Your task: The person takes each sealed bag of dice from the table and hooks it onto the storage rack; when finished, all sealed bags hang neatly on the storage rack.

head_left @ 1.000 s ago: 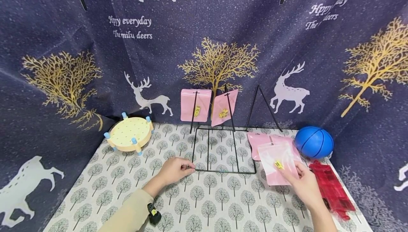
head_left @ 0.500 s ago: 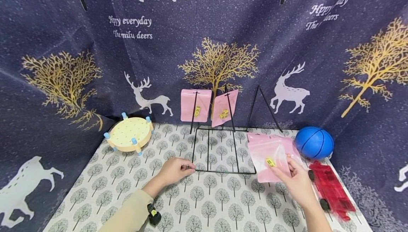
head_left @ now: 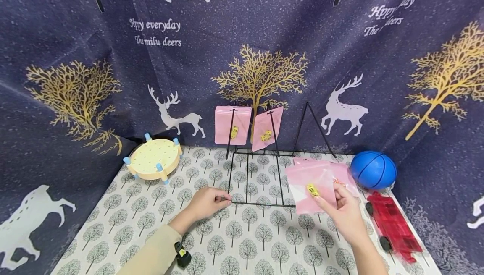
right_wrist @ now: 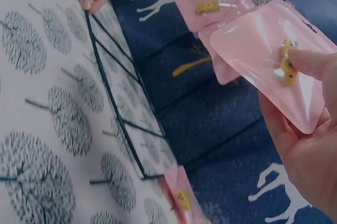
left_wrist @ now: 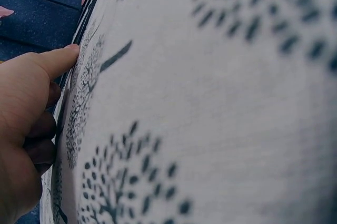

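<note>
In the head view my right hand (head_left: 342, 214) pinches a pink zip pouch (head_left: 302, 178) with yellow dice (head_left: 312, 190) inside, thumb on its front. Its hang hole shows near the top in the right wrist view, where the held pouch (right_wrist: 263, 50) tilts. My left hand (head_left: 209, 201) grips the front left corner of a black wire display rack (head_left: 261, 203); its index fingertip lies along the wire in the left wrist view. Two groups of pink pouches hang on the rack's prongs: the left pouch (head_left: 223, 126) faces forward, the right pouch (head_left: 261, 126) hangs turned.
Behind the held pouch, more pink pouches (head_left: 349, 178) lie on the tree-print cloth (head_left: 211, 241). A blue ball (head_left: 373, 169) and a red see-through toy car (head_left: 395, 226) stand at the right. At the left is a round cream pegged stand (head_left: 155, 157).
My right hand has carried the pouch leftward and a little up, uncovering more of the red toy car. The left hand stays on the rack corner.
</note>
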A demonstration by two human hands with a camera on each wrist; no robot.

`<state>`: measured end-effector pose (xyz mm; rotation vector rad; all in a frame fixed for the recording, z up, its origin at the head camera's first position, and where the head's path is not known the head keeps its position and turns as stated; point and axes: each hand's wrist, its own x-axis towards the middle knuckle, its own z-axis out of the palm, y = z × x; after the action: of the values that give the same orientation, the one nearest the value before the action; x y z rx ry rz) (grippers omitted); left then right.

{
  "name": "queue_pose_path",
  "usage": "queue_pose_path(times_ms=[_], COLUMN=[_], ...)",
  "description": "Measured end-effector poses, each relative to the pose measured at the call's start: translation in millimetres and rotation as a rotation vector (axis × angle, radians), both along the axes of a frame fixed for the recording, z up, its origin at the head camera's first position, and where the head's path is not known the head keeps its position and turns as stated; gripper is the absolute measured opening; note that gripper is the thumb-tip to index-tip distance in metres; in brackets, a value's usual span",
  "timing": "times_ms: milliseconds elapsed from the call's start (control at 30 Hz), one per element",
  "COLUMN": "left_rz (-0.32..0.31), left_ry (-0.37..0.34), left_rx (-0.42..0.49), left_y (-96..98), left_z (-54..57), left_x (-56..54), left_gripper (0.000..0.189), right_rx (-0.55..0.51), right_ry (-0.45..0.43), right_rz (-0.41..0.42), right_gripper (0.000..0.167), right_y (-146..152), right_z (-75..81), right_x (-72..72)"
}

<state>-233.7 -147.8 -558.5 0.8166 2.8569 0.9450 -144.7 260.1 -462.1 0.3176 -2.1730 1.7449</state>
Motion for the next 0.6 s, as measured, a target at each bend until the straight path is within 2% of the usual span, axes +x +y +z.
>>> queue_pose_path(times_ms=[300, 600], left_rz=[-0.005, 0.004], left_ry=[0.018, 0.016], left_rx=[-0.001, -0.017], left_y=[0.5, 1.2], left_z=[0.9, 2.4], left_x=[0.3, 1.8], left_gripper=[0.011, 0.010], right_rx=[-0.120, -0.130], right_ry=[0.024, 0.083], right_rz=[0.103, 0.193], right_gripper=[0.040, 0.038], right_y=[-22.8, -35.3], right_z=[13.5, 9.4], right_x=[3.6, -5.4])
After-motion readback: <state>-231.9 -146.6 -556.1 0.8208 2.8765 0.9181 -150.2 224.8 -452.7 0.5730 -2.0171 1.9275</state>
